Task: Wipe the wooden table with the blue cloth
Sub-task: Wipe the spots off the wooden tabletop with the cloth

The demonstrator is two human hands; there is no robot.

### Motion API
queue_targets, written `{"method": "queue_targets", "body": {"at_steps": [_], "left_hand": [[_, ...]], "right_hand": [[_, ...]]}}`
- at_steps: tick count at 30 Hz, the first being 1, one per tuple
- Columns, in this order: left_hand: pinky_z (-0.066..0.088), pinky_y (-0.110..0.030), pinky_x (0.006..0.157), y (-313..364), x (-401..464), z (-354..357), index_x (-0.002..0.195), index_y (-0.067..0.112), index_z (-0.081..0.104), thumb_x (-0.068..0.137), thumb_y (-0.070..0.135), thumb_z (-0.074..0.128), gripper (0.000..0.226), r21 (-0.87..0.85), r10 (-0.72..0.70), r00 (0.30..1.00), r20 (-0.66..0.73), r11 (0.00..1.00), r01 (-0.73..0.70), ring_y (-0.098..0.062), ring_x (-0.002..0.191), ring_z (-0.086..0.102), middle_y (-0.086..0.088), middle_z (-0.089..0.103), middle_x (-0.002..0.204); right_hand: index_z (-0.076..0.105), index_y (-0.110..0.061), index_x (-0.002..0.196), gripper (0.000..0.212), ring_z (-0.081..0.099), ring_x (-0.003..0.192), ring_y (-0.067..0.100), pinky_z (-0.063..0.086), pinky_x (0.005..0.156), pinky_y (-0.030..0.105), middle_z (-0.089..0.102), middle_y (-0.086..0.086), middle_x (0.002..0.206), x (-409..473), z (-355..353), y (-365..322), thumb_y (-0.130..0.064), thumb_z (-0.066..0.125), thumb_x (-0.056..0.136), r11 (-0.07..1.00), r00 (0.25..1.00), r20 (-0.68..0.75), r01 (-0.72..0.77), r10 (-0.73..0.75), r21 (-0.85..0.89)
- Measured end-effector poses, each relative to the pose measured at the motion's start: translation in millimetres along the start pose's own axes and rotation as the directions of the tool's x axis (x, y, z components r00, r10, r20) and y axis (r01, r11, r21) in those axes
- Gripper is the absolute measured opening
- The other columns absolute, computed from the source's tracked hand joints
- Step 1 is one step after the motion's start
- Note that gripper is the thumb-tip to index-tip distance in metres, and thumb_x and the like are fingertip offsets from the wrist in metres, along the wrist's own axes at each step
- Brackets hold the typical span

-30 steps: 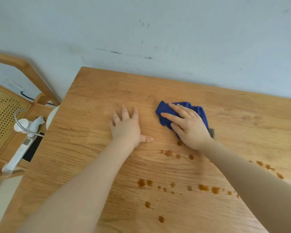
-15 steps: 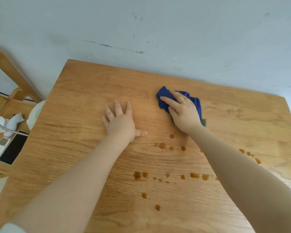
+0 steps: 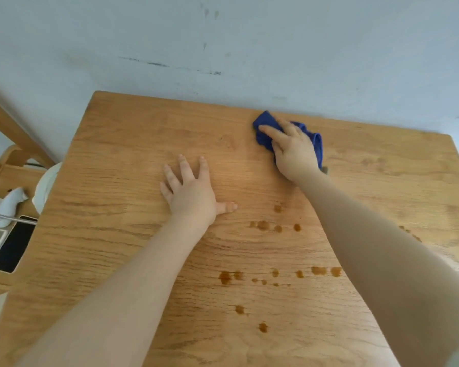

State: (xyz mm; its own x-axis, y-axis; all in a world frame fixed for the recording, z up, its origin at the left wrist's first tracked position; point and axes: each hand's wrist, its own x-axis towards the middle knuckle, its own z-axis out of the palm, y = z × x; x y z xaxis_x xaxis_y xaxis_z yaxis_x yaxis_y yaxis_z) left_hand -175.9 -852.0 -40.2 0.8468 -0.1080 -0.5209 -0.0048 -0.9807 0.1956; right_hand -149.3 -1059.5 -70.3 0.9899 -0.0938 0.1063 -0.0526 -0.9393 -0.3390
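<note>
The wooden table [image 3: 122,160] fills most of the view and butts against a pale wall at its far edge. A crumpled blue cloth [image 3: 263,128] lies near that far edge, right of centre. My right hand [image 3: 293,152] presses down on the cloth, fingers spread over it and pointing up-left. My left hand [image 3: 190,190] rests flat on the bare wood in the middle of the table, fingers apart, holding nothing. Several brown liquid drops [image 3: 263,225] dot the wood below both hands, towards the near edge.
Left of the table stands a wooden chair or rack [image 3: 16,139]. On a surface beside it lie a white rounded object [image 3: 44,189], a dark phone [image 3: 12,246] and a white device with a cable [image 3: 3,207]. The wall [image 3: 249,49] runs along the table's far edge.
My right hand has slid the blue cloth away from me, up to the table's far edge. My left hand has stayed flat in the same spot on the wood.
</note>
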Motion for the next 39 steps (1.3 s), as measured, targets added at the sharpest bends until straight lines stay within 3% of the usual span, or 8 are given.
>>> {"method": "queue_targets", "body": {"at_steps": [5,8,15,21,26,30,34,39], "left_hand": [[-0.004,-0.051,0.115,2.1,-2.2,-2.6,0.148,0.029,-0.012,0.067,0.068,0.064,0.118,-0.027,-0.002,1.0,-0.011,1.0,0.002,-0.038,0.141,-0.019,-0.009,-0.026,0.154],[-0.004,-0.05,0.115,0.8,-2.2,-1.5,0.148,0.029,-0.012,0.067,0.07,0.062,0.117,-0.012,-0.003,1.0,-0.02,1.0,0.003,-0.036,0.141,-0.019,-0.008,-0.025,0.154],[-0.003,-0.044,0.116,-0.9,-10.8,2.9,0.148,0.029,-0.011,0.071,0.073,0.051,0.108,0.05,0.004,0.998,-0.062,0.999,-0.001,-0.033,0.142,-0.018,-0.007,-0.023,0.155],[-0.003,-0.041,0.116,16.9,-23.7,-12.2,0.15,0.022,0.003,0.082,0.059,0.055,0.094,0.195,0.112,0.991,-0.075,0.976,-0.096,-0.029,0.143,-0.017,-0.007,-0.012,0.158],[0.006,-0.039,0.118,59.8,-25.2,-9.6,0.15,0.019,0.009,0.095,0.035,0.043,0.066,0.071,0.276,0.955,-0.112,0.961,-0.269,-0.023,0.145,-0.006,-0.004,0.002,0.159],[0.009,-0.037,0.118,81.7,-27.4,2.3,0.15,0.018,0.013,0.095,0.038,0.044,0.066,0.042,0.371,0.92,-0.127,0.928,-0.369,-0.02,0.145,-0.002,-0.001,0.002,0.159],[0.009,-0.038,0.118,98.7,-34.4,5.2,0.15,0.018,0.01,0.094,0.046,0.044,0.072,0.024,0.358,0.931,-0.077,0.934,-0.357,-0.018,0.145,-0.003,0.001,-0.003,0.159],[0.008,-0.042,0.116,134.4,-30.9,4.2,0.15,0.013,0.01,0.085,0.065,0.043,0.089,0.21,0.257,0.966,-0.037,0.947,-0.244,-0.027,0.145,0.001,-0.006,-0.004,0.158]], "right_hand": [[0.057,-0.026,0.125,0.04,0.042,0.127,0.036,0.032,0.104,0.047,0.045,0.01,0.141,-82.6,-7.9,-4.4,-0.02,0.036,0.091,0.964,0.958,0.116,0.253,-0.261,0.076],[0.056,-0.024,0.126,0.038,0.043,0.127,0.035,0.033,0.103,0.046,0.045,0.011,0.14,-69.9,-12.7,12.6,-0.019,0.037,0.093,0.919,0.908,0.142,0.388,-0.395,0.075],[0.054,-0.026,0.128,0.038,0.035,0.131,0.035,0.027,0.107,0.047,0.04,0.013,0.144,14.9,-8.3,39.5,-0.017,0.038,0.094,0.998,0.999,-0.009,0.043,-0.042,0.052],[0.056,-0.025,0.126,0.04,0.039,0.129,0.037,0.028,0.105,0.047,0.042,0.011,0.143,-58.1,-21.9,40.7,-0.017,0.04,0.091,0.963,0.964,0.082,0.243,-0.253,0.116],[0.058,-0.023,0.124,0.04,0.046,0.124,0.035,0.034,0.101,0.044,0.048,0.013,0.138,-76.7,-34.0,60.0,-0.021,0.037,0.091,0.881,0.87,0.148,0.452,-0.47,0.139],[0.061,-0.018,0.12,0.042,0.053,0.113,0.041,0.043,0.094,0.05,0.053,0.02,0.131,-15.2,-25.4,80.4,-0.022,0.036,0.087,0.944,0.947,0.008,0.319,-0.321,0.088],[0.053,-0.026,0.13,0.038,0.033,0.132,0.034,0.028,0.107,0.047,0.037,0.012,0.146,10.0,-27.0,83.5,-0.016,0.04,0.094,0.991,0.994,0.038,0.099,-0.103,0.091],[0.06,-0.023,0.122,0.046,0.044,0.124,0.039,0.032,0.101,0.049,0.048,0.014,0.138,-68.1,-43.0,89.8,-0.025,0.03,0.086,0.966,0.975,0.053,0.206,-0.216,0.154]]}}
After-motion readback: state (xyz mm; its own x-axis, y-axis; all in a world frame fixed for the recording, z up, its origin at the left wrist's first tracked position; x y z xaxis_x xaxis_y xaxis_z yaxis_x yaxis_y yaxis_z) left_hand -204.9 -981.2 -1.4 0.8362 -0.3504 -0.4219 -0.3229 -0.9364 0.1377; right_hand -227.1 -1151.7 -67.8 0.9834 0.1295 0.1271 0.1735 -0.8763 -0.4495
